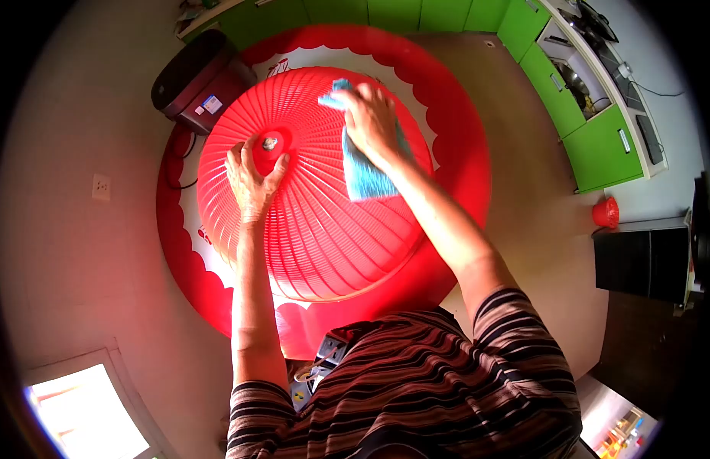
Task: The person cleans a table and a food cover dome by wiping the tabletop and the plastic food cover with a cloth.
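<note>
A large red domed plastic food cover (332, 222), with ribs and slots, stands on a round table with a red and white scalloped cloth (454, 145). My left hand (255, 180) rests on the dome near its round top knob (270, 142), fingers spread and holding nothing. Over the dome's right side, my right hand (370, 122) grips a blue cleaning cloth (362, 172). Part of the cloth sticks out past the fingers and the rest hangs below the palm against the dome.
A dark bin-like appliance (194, 80) with labels stands at the table's left edge, its cord trailing down. Green cabinets (599, 149) line the back and right. A small red bucket (606, 213) sits by a black cabinet (641, 264). Power strips (330, 352) lie near my body.
</note>
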Demonstrator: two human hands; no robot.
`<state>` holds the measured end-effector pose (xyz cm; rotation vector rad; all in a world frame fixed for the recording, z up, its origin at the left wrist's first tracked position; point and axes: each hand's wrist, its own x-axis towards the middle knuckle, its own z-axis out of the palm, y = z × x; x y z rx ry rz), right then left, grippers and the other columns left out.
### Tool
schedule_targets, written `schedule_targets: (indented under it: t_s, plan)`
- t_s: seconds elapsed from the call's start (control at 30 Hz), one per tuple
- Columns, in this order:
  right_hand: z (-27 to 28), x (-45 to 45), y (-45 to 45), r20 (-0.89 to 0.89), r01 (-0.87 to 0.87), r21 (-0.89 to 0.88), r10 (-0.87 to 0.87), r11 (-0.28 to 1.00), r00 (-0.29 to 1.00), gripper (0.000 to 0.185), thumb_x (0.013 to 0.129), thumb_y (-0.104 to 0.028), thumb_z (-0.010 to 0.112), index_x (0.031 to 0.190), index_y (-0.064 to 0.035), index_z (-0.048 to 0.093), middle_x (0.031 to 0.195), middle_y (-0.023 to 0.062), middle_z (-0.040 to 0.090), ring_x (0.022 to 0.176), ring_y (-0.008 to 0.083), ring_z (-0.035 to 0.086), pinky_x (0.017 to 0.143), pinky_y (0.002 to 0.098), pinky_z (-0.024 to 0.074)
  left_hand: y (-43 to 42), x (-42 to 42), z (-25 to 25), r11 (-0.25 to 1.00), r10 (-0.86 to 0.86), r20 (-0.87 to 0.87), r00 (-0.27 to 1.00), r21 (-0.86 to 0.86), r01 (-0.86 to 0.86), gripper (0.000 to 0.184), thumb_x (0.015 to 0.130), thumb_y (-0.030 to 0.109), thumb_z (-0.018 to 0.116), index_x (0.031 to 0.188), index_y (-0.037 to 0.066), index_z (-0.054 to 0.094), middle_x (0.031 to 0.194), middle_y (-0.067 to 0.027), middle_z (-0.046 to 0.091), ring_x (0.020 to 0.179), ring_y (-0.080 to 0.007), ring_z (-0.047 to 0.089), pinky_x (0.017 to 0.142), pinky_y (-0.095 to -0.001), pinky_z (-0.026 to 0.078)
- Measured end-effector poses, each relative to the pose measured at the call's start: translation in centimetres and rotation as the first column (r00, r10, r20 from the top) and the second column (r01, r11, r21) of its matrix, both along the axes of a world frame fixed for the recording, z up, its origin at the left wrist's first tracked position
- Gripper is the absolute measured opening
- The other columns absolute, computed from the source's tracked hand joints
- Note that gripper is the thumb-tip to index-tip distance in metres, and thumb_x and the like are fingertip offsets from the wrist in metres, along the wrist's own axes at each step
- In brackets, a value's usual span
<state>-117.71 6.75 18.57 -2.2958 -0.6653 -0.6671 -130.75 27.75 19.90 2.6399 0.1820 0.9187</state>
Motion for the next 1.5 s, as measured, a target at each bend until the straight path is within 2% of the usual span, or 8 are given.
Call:
schedule_targets:
  t_s: [0.23, 0.43, 0.87, 1.0, 1.07, 1.17, 1.3, 1.5]
  plan:
    - [-1.8, 12.4, 3.0, -0.439, 0.197, -0.087, -0.215, 0.976, 0.872, 0.031, 0.095, -0.021, 0.056, 0.123, -0.0305, 0.065, 0.109, 0.0076, 0.065, 0.104, 0.0243, 0.062, 0.089, 0.0452, 0.0480, -0.5, 0.0, 0.4, 0.999, 0.008, 0.023, 1.000, -0.038, -0.007, 0.069, 0.073, 0.039, 0.081, 0.127, 0.005, 0.057, 0.117, -0.0185, 0.054, 0.110, -0.0357, 0.052, 0.096, -0.0473, 0.043]
    - [-8.0, 19.5, -0.8, -0.837, 0.203, 0.317, 0.173, 0.927, 0.519, 0.035, 0.091, -0.046, 0.063, 0.110, -0.0178, 0.073, 0.091, 0.0028, 0.073, 0.082, 0.0167, 0.068, 0.076, 0.0344, 0.0499, -0.7, 0.1, 0.4, 0.998, 0.054, -0.006, 0.999, -0.044, -0.055, 0.068, 0.072, 0.038, 0.082, 0.127, 0.007, 0.057, 0.118, -0.0183, 0.053, 0.112, -0.0354, 0.052, 0.097, -0.0473, 0.044]
    - [-16.5, 2.5, -14.2, -0.529, 0.579, 0.788, 0.712, 0.209, 0.463, 0.033, 0.098, -0.041, 0.050, 0.102, -0.0119, 0.066, 0.081, 0.0008, 0.062, 0.075, 0.0106, 0.058, 0.071, 0.0283, 0.0494, -0.6, 0.2, -0.2, 0.995, 0.099, -0.002, 0.995, -0.016, -0.099, 0.066, 0.073, 0.043, 0.079, 0.125, 0.008, 0.057, 0.116, -0.0174, 0.054, 0.111, -0.0351, 0.052, 0.098, -0.0467, 0.042]
    - [-19.0, -5.5, -15.4, -0.096, 0.494, 0.858, 0.902, -0.139, 0.421, 0.035, 0.098, -0.045, 0.047, 0.103, -0.0146, 0.063, 0.082, -0.0019, 0.059, 0.075, 0.0084, 0.057, 0.071, 0.0265, 0.0493, -0.1, 0.2, -0.7, 0.997, 0.082, 0.002, 0.997, -0.001, -0.082, 0.065, 0.075, 0.044, 0.078, 0.125, 0.008, 0.057, 0.118, -0.0178, 0.053, 0.112, -0.0354, 0.051, 0.099, -0.0469, 0.042]
    - [-25.3, -7.8, -15.2, -0.198, 0.414, 0.907, 0.784, -0.082, 0.588, 0.036, 0.098, -0.047, 0.048, 0.106, -0.0142, 0.061, 0.087, -0.0023, 0.059, 0.076, 0.0093, 0.058, 0.072, 0.0266, 0.0497, -0.1, 0.3, -0.5, 0.996, 0.090, -0.009, 0.996, 0.012, -0.090, 0.065, 0.076, 0.045, 0.077, 0.125, 0.008, 0.057, 0.119, -0.0181, 0.053, 0.114, -0.0355, 0.051, 0.100, -0.0469, 0.041]
    - [-20.4, -15.6, -13.4, -0.331, 0.228, 0.769, 0.067, 0.597, 0.941, 0.043, 0.100, -0.040, 0.051, 0.122, -0.0039, 0.050, 0.111, 0.0081, 0.054, 0.106, 0.0201, 0.052, 0.095, 0.0385, 0.0406, -0.3, 0.2, -0.3, 0.995, 0.095, -0.009, 0.995, 0.027, -0.095, 0.065, 0.076, 0.045, 0.077, 0.126, 0.007, 0.057, 0.119, -0.0182, 0.053, 0.114, -0.0357, 0.051, 0.100, -0.0468, 0.041]
    - [-18.3, -19.6, -13.2, -0.499, 0.349, 0.650, 0.032, 0.675, 0.866, 0.025, 0.096, -0.013, 0.060, 0.118, -0.0050, 0.050, 0.108, 0.0037, 0.052, 0.100, 0.0129, 0.048, 0.089, 0.0289, 0.0407, -0.1, 0.2, -0.3, 0.997, 0.080, -0.020, 0.997, 0.000, -0.080, 0.066, 0.076, 0.045, 0.077, 0.126, 0.006, 0.057, 0.119, -0.0184, 0.053, 0.113, -0.0360, 0.051, 0.099, -0.0462, 0.042]
    - [-5.1, -14.3, -8.9, -0.151, 0.082, 0.449, -0.015, 0.890, 0.988, 0.029, 0.081, 0.009, 0.066, 0.106, -0.0057, 0.062, 0.102, 0.0114, 0.059, 0.096, 0.0295, 0.055, 0.084, 0.0374, 0.0467, -0.4, -0.1, -0.1, 0.997, 0.075, 0.001, 0.997, 0.016, -0.075, 0.063, 0.078, 0.043, 0.077, 0.124, 0.005, 0.058, 0.116, -0.0182, 0.055, 0.110, -0.0357, 0.053, 0.097, -0.0467, 0.042]
